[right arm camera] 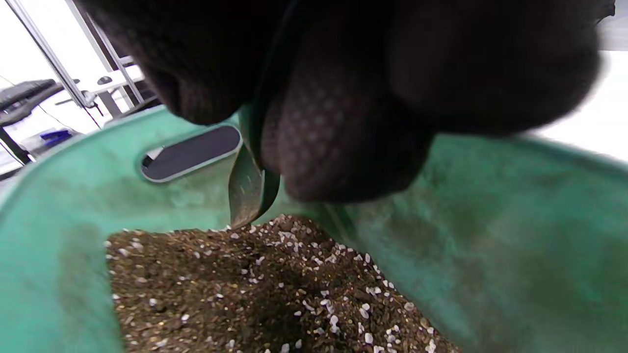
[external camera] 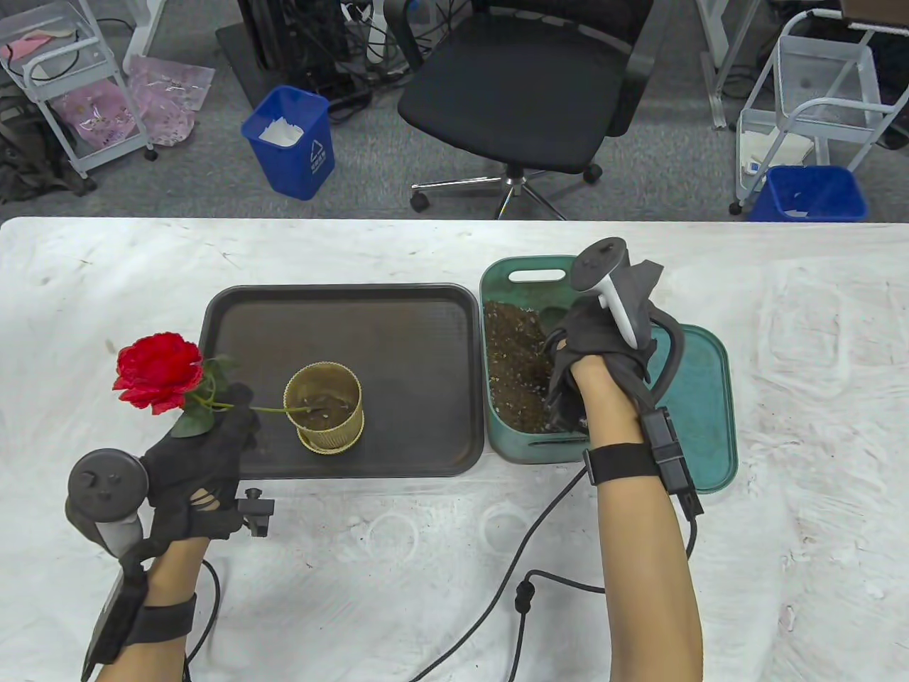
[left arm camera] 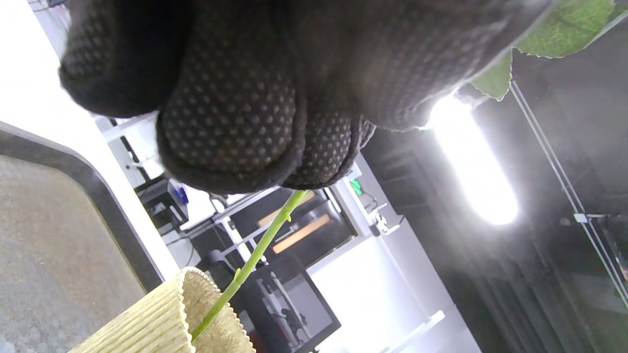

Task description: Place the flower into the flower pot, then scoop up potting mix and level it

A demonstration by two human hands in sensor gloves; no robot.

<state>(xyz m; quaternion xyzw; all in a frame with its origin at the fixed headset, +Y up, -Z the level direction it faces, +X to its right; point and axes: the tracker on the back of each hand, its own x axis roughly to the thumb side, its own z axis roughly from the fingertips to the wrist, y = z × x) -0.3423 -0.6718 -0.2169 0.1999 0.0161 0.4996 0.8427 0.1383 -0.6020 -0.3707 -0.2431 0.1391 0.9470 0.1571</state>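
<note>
My left hand (external camera: 213,440) pinches the green stem (left arm camera: 255,257) of a red rose (external camera: 158,371), which leans left with its stem end inside the ribbed gold pot (external camera: 325,406). The pot stands on a dark tray (external camera: 341,376) and has a little soil in it. My right hand (external camera: 589,355) reaches into the green tub (external camera: 525,270) and grips a green scoop (right arm camera: 251,184), whose tip touches the brown potting mix (right arm camera: 265,289) flecked with white grains.
The tub's green lid (external camera: 703,405) lies under and right of it. Glove cables (external camera: 525,590) trail over the white table near its front. An office chair (external camera: 518,92), blue bins (external camera: 291,142) and wire carts stand beyond the far edge.
</note>
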